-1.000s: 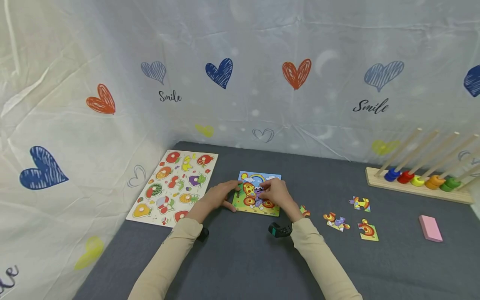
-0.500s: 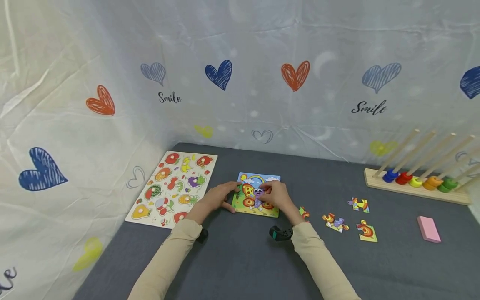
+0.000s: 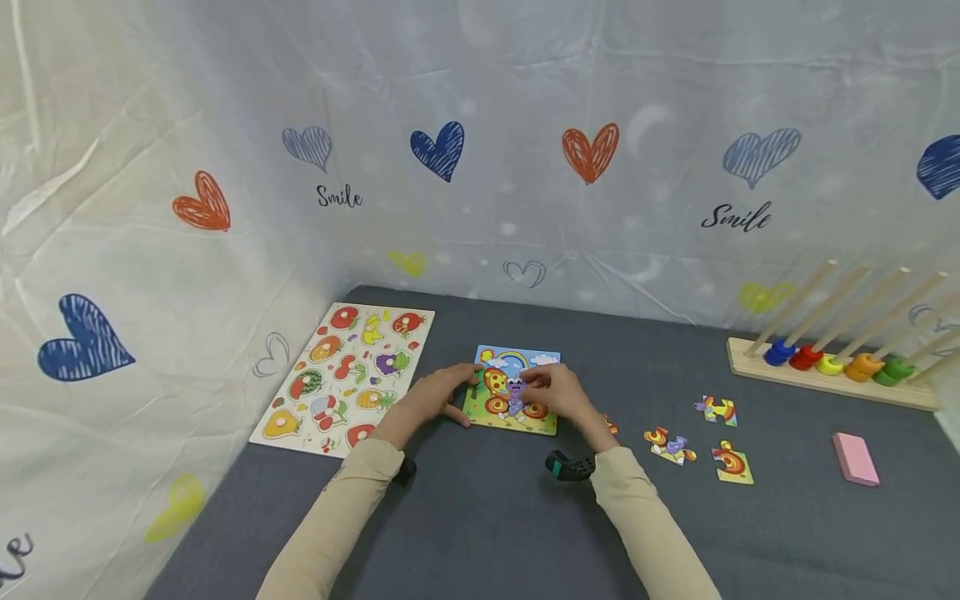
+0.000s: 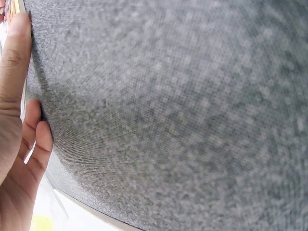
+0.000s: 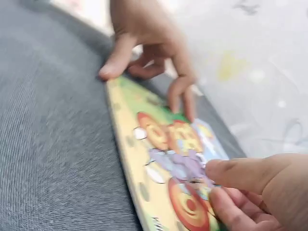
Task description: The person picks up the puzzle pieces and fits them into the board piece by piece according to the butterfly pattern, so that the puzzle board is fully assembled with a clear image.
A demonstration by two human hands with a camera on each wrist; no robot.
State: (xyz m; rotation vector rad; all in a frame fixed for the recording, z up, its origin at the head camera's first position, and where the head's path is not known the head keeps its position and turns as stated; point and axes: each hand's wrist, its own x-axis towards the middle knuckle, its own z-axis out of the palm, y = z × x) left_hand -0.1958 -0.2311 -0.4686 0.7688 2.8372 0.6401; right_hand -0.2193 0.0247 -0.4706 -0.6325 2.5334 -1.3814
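Note:
A square picture puzzle showing a purple butterfly under a rainbow lies in the middle of the dark table. My left hand rests at its left side. In the right wrist view, that thumb touches the near corner and the fingers touch the side edge. My right hand is over the right half, fingers bent, with the thumb and a fingertip close together beside the purple figure. What lies between them cannot be made out. To the right are loose puzzle pieces: one with a purple foot, an orange swirl and a yellow-red one.
Another puzzle piece is partly hidden behind my right forearm. A fruit peg board lies at the left. At the far right stand a wooden peg rack with coloured rings and a pink block. A printed curtain borders the table.
My right hand has shifted slightly to the right and nearer across the puzzle, uncovering more of the purple figure. My left hand stays at the puzzle's edge. The head view has tilted slightly.

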